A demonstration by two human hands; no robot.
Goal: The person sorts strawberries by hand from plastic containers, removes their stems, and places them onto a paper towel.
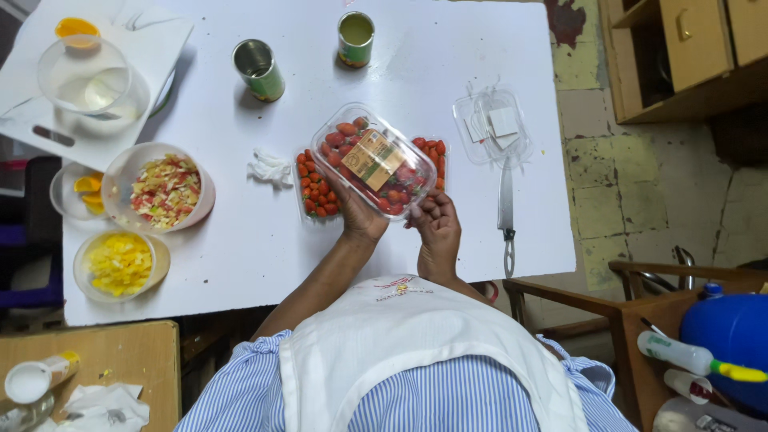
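You hold a clear plastic strawberry punnet point(374, 162) tilted above the white table, your left hand point(362, 216) under it and your right hand point(436, 228) at its near corner. A tan rectangular label point(373, 158) sits on its lid. Two more strawberry punnets point(316, 186) lie under it. An empty clear punnet point(490, 126) lies to the right. Two green-labelled opened tins point(259, 70) stand further back.
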